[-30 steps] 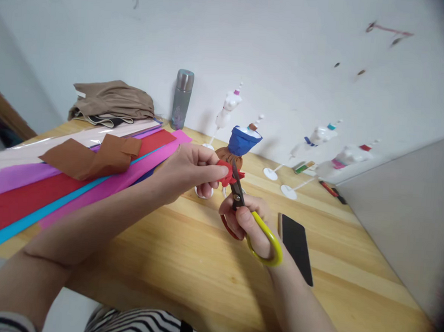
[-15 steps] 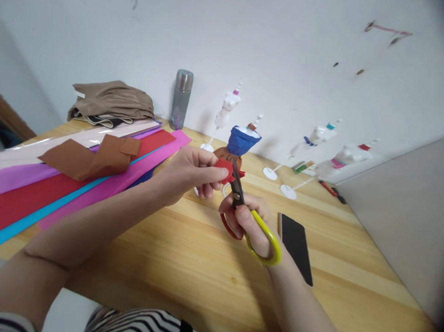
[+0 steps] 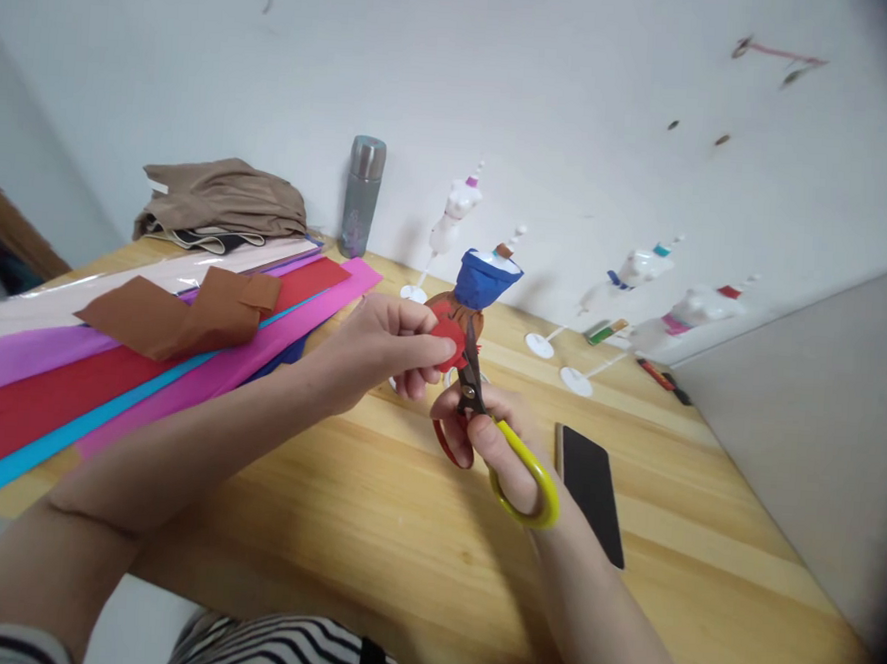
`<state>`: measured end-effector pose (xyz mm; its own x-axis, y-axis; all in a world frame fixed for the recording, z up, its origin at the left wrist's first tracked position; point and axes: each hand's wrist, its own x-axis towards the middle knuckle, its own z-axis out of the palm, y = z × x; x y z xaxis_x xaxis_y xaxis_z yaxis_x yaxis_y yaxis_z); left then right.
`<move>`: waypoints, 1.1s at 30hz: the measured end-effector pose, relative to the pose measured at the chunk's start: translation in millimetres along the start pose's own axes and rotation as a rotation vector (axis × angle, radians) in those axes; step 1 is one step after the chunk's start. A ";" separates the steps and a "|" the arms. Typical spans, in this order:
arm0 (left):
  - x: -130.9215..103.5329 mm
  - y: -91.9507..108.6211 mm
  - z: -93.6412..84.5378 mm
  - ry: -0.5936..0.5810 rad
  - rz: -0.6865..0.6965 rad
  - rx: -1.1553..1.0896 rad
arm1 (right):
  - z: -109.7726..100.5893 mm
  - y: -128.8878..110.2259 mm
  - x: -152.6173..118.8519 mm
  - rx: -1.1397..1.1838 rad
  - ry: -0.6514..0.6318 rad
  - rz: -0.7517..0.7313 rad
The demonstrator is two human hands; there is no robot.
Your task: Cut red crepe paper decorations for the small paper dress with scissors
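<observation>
Our left hand (image 3: pixel 383 343) pinches a small red piece (image 3: pixel 449 342) between thumb and fingers, holding it above the counter (image 3: pixel 378 528), in front of the dress form wrapped in blue (image 3: pixel 487 280). Our right hand (image 3: pixel 508 446) grips the scissors (image 3: pixel 470 391), thumb through the yellow loop, with the dark blades at the red piece's right edge.

The edge facing us is already rounded, and we judge the cutting to be partway through, since the blades are against the margin; how much uncut edge is left (the blades and our fingers hide part of it) we cannot tell. On the form behind, the blue wrap is in place, with a brown gathered piece (image 3: pixel 445 300) below it. The other three forms, one with a magenta collar (image 3: pixel 461 203), one with a teal collar (image 3: pixel 643 264) and one with a red collar (image 3: pixel 704 308), carry only narrow bands. Loose brown pieces (image 3: pixel 181 316) lie over the coloured sheets at our left.

We can read no writing or brand: the grey bottle (image 3: pixel 361 202) bears a faint pattern, and the white tag (image 3: pixel 157 186) on the tan cloth (image 3: pixel 226 199) is too small.
</observation>
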<state>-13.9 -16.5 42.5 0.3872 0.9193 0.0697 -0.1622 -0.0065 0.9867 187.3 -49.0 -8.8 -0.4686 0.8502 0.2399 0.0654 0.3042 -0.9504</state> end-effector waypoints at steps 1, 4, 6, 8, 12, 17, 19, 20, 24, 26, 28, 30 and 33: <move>0.5 -1.5 0.0 -0.008 0.000 -0.001 | 0.1 -1.0 0.4 -0.008 0.000 -0.003; 1.3 -4.7 0.1 -0.014 -0.007 -0.008 | 0.1 -2.1 0.9 -0.015 0.008 -0.014; 1.4 -5.3 0.3 -0.014 -0.011 -0.006 | -0.1 -1.8 0.7 -0.019 0.012 -0.014; 1.4 -4.9 0.4 -0.014 -0.011 0.001 | -0.1 -1.7 0.6 -0.026 0.010 -0.016; 1.6 -3.0 -0.6 -0.030 -0.006 0.005 | 0.6 -2.1 0.8 -0.022 0.017 -0.018; 0.9 -0.2 -2.7 -0.040 -0.011 0.028 | -0.2 0.4 0.2 -0.005 0.010 -0.004; 0.7 0.7 -2.8 -0.037 -0.007 0.033 | -1.1 1.9 -0.9 0.000 0.008 -0.004; 0.7 1.0 -2.8 -0.037 -0.006 0.036 | -1.5 2.5 -1.5 0.003 0.006 -0.001; 0.4 2.1 -2.4 -0.041 -0.004 0.050 | -2.2 2.8 -2.5 0.008 0.001 -0.006; 0.0 3.2 -2.1 -0.041 0.001 0.053 | -2.0 1.8 -2.0 0.003 -0.002 -0.005; -0.4 4.6 -1.8 -0.038 -0.003 0.060 | -1.8 0.6 -1.5 -0.004 -0.006 0.010; -0.4 5.7 -1.8 -0.038 -0.011 0.063 | -1.7 -0.3 -1.2 -0.009 -0.006 0.022; 0.3 6.1 -2.6 -0.048 -0.013 0.057 | -1.6 -0.6 -1.2 -0.014 -0.005 0.017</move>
<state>-17.2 -15.3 48.1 0.4327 0.8994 0.0624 -0.1057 -0.0182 0.9942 189.2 -49.5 -8.2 -0.4713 0.8534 0.2225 0.0858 0.2954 -0.9515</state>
